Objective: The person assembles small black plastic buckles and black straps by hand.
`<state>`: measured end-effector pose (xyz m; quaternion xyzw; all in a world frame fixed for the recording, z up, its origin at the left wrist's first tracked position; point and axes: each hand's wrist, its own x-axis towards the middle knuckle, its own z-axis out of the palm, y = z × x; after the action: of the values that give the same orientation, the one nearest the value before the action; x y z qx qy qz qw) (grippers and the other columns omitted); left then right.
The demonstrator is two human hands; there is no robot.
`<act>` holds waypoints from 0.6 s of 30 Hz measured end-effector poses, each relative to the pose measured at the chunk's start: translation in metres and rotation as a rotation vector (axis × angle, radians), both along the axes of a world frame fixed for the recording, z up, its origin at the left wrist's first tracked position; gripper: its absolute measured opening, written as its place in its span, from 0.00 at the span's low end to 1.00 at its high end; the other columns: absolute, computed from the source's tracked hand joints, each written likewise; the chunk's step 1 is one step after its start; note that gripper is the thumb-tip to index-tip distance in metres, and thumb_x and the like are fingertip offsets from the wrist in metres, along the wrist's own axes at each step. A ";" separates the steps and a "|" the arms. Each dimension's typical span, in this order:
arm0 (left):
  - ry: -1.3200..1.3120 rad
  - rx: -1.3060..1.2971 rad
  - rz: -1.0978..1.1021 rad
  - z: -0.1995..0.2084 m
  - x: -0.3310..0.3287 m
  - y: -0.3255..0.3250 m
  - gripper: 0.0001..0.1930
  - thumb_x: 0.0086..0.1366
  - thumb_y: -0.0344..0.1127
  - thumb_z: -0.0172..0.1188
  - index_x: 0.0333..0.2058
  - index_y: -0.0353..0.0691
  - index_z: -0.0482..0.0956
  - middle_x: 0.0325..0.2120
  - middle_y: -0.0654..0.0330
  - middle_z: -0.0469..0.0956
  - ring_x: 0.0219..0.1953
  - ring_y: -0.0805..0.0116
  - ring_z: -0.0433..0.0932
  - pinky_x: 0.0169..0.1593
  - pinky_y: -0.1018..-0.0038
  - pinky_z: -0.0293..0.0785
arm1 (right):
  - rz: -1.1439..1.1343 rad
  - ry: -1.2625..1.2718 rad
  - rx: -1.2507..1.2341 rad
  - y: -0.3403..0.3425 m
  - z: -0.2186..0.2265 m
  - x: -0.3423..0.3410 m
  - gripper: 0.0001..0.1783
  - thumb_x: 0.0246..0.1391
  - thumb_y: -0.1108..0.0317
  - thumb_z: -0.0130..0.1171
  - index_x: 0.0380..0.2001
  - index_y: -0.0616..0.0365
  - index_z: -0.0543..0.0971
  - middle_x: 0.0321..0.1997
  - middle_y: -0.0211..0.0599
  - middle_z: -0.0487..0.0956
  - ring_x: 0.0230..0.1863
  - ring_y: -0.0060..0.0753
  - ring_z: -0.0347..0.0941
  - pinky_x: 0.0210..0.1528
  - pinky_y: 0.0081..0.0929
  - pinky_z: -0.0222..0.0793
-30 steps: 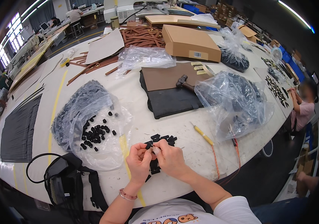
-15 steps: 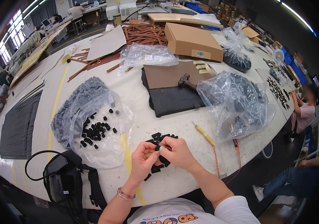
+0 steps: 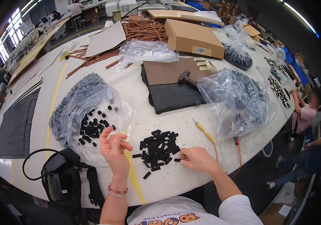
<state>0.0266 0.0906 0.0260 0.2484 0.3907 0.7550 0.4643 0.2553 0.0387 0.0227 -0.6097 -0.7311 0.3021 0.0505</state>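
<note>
- Your right hand [image 3: 198, 159] is reaching into the pile of black strips [image 3: 157, 148], fingertips pinching one at its right edge.
- Your left hand [image 3: 112, 147] is hovering raised, fingers loosely curled, cannot tell if holding anything, near the open plastic bag [image 3: 89, 112] of black pieces, handy for dropping.

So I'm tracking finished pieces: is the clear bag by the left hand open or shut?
Open. The clear bag's mouth lies spread flat toward the left hand, small black pieces loose inside it.

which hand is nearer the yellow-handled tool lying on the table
Right. The right hand rests at the edge of the pile of black pieces, just below the yellow-handled tool; the left hand is across the pile.
</note>
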 end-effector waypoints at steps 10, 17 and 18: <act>0.386 -0.193 -1.127 -0.018 0.028 -0.021 0.04 0.56 0.27 0.51 0.31 0.34 0.70 0.19 0.61 0.73 0.14 0.81 0.68 0.18 0.86 0.64 | -0.083 0.627 0.009 0.011 0.012 -0.024 0.05 0.36 0.75 0.54 0.21 0.63 0.70 0.20 0.35 0.71 0.19 0.20 0.66 0.22 0.18 0.62; -0.348 -0.253 -0.933 -0.029 0.022 -0.017 0.06 0.61 0.32 0.48 0.32 0.36 0.69 0.19 0.56 0.74 0.13 0.72 0.72 0.16 0.80 0.69 | -0.355 1.118 -0.017 0.020 -0.004 -0.048 0.07 0.42 0.75 0.55 0.28 0.64 0.73 0.22 0.25 0.72 0.21 0.08 0.62 0.22 0.09 0.58; -0.347 -0.243 -0.937 -0.029 0.024 -0.018 0.06 0.61 0.32 0.47 0.32 0.35 0.69 0.19 0.56 0.74 0.14 0.72 0.72 0.17 0.80 0.70 | -0.352 1.120 -0.017 0.021 -0.007 -0.052 0.07 0.42 0.75 0.55 0.28 0.64 0.73 0.22 0.25 0.72 0.21 0.08 0.62 0.22 0.09 0.58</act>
<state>0.0504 0.0726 -0.0028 0.2121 0.2394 0.4451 0.8364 0.2036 0.0596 0.0162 -0.4698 -0.4784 0.5710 0.4737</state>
